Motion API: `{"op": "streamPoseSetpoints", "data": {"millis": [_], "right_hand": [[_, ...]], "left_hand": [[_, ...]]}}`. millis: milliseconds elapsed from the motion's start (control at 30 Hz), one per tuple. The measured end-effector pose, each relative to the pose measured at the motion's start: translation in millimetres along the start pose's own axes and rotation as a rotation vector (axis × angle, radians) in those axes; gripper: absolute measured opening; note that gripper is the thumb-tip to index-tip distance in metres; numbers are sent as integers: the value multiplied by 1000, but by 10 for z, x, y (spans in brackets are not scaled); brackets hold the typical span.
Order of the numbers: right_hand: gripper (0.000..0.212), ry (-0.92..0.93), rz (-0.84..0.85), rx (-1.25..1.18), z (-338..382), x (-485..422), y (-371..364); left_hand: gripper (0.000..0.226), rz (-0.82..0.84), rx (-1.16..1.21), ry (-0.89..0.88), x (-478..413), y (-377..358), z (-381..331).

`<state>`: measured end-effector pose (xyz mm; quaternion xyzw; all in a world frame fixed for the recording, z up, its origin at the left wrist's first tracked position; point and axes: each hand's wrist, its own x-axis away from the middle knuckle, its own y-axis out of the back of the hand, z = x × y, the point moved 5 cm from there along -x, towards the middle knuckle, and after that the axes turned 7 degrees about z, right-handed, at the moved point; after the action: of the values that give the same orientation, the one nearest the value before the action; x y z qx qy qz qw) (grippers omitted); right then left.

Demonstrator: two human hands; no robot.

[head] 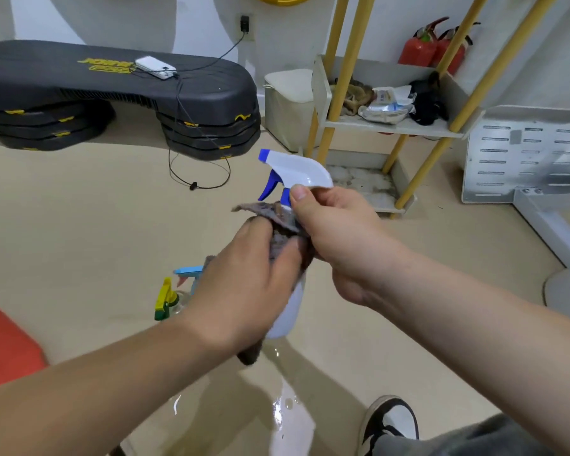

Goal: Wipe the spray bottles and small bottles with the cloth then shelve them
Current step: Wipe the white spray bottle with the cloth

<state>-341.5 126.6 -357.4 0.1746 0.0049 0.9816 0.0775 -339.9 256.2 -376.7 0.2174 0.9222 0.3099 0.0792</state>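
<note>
A white spray bottle [297, 171] with a blue nozzle and trigger is held up in the middle of the view. My right hand [338, 238] grips its neck just under the white head. My left hand [244, 287] wraps a grey cloth [278, 222] around the bottle's body; the white lower end shows below my fingers. On the floor to the left stand two more spray bottles, one with a yellow-green head [165, 299] and one with a light blue head [189, 271], both partly hidden by my left hand.
A yellow-legged shelf rack [392, 126] stands at the back right, holding rags and packets. Black step platforms [119, 97] with a charging power bank lie at the back left. A white bin [288, 106], red fire extinguishers [422, 49], a red block [4, 343] and my shoe [390, 422] are around.
</note>
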Motion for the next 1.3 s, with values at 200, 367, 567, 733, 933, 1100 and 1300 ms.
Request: {"op": "streamPoseSetpoints", "data": {"millis": [200,367,567,733,933,1100,1300], "right_hand": [[27,25,-35,-53,85,-33,108],[25,31,28,-167,101,-39,116],[24,1,82,-150,27,-7,-2],[21,-2,-18,-147,33,-8,75],[17,-59,-197,-228,8,-59,265],[18,-69,-201,-241,-4,-59,298],[22,-55,-161,-238,14,-35,190]], "left_hand": [[34,351,897,568,-127,-60,435],[66,285,878,662,-332,-113,507],[37,83,-60,3,-69,87,-37],[27,16,-141,-177,-87,9,107],[32,153,621,468,-147,-101,602],[27,92,752,546,-104,-155,588],[28,110,319,92,-131,-1,163]]}}
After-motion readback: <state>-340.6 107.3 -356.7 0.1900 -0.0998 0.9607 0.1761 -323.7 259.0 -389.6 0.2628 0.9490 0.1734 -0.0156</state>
